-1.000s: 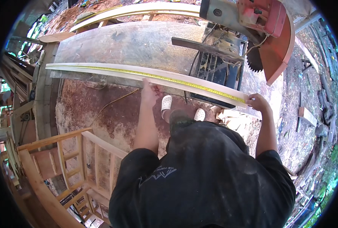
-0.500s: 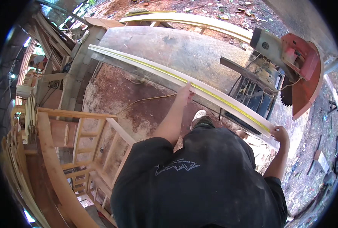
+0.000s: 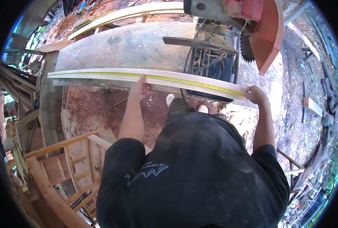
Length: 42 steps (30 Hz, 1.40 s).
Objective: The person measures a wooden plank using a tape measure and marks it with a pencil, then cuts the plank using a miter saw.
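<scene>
Since half a second ago the view has swung: the long, narrow, pale wooden board (image 3: 169, 74) lies closer to level, and the curved red saw guard (image 3: 267, 41) has moved up toward two o'clock. The board runs along the near side of the flat, grey, stained table (image 3: 100, 47), its left end between nine and ten o'clock. A thin yellow measuring ribbon (image 3: 199, 83) lies along it. The right hand (image 3: 257, 95) still pinches the ribbon's right end; the left hand (image 3: 138, 91), toward ten o'clock, touches it with a fingertip, and whether it also grips the board cannot be told.
</scene>
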{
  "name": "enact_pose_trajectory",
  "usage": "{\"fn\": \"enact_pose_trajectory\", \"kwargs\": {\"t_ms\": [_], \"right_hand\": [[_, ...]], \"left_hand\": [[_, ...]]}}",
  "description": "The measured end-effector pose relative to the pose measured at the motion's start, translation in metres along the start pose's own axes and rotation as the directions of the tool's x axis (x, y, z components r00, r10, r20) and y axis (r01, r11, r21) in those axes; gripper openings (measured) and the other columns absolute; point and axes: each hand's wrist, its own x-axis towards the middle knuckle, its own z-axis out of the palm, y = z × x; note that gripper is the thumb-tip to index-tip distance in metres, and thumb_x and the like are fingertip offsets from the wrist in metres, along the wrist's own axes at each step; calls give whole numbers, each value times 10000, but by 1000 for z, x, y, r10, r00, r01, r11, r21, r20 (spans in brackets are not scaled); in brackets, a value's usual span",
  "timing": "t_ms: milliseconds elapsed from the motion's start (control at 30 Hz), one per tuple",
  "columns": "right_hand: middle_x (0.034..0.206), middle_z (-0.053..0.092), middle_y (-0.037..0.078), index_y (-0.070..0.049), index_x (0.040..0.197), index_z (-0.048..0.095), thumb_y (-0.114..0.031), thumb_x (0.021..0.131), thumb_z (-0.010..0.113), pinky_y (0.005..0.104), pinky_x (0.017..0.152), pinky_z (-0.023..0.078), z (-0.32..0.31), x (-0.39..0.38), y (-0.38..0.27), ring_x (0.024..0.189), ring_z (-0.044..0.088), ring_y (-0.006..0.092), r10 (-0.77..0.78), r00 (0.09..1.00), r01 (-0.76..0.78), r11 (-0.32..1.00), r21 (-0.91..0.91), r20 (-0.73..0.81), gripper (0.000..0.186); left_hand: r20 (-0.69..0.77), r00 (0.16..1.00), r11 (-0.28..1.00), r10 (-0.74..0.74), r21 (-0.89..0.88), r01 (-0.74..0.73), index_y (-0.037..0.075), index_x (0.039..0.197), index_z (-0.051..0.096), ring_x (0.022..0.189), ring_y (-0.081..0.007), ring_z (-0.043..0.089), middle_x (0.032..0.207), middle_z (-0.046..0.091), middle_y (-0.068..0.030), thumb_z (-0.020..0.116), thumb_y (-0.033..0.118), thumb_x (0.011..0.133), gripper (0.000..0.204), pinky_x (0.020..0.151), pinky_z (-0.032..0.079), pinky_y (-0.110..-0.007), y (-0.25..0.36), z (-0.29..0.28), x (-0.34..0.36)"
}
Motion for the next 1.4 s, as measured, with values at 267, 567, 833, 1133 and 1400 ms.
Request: {"fn": "enact_pose_trajectory", "kwargs": {"t_ms": [267,567,833,1133,1400], "right_hand": [[837,688,211,-43,952,726,-244,760,693,417,772,517,-6,-5,-11,799,677,339,38,999,-38,999,9,13,279],[946,689,212,-45,1010,717,-279,803,690,405,837,513,-5,-6,-16,903,668,339,97,993,-94,994,-57,66,314],[918,694,203,-65,999,725,-300,824,688,410,823,513,-9,-1,-16,881,671,339,100,991,-92,992,-85,94,295],[844,680,201,-50,939,719,-247,828,686,411,732,507,-5,-4,-16,781,660,334,3,999,-2,1000,-25,48,228],[825,688,178,-34,915,708,-186,808,688,394,741,511,-1,-5,-16,782,660,326,58,998,-56,995,-77,21,187]], "left_hand": [[-30,1000,999,3,35,-2,147,1264,531,1006,-239,509,1131,556,-44,597,626,850,637,988,302,-529,2,-2,1],[-60,989,988,134,-68,-138,132,1132,597,929,-157,529,1028,601,-12,641,566,851,519,795,382,-451,-13,6,6],[-305,878,920,370,-9,-391,54,890,614,694,-113,560,827,610,-11,713,486,833,446,579,424,-286,-66,31,-2],[-103,961,864,257,-422,-276,76,1104,606,884,-169,597,984,634,-43,597,479,920,443,803,467,-354,-8,-21,13],[35,964,886,263,-405,-227,55,1246,536,899,-191,641,1052,641,-61,650,415,898,513,721,511,-353,-6,-41,38]]}}
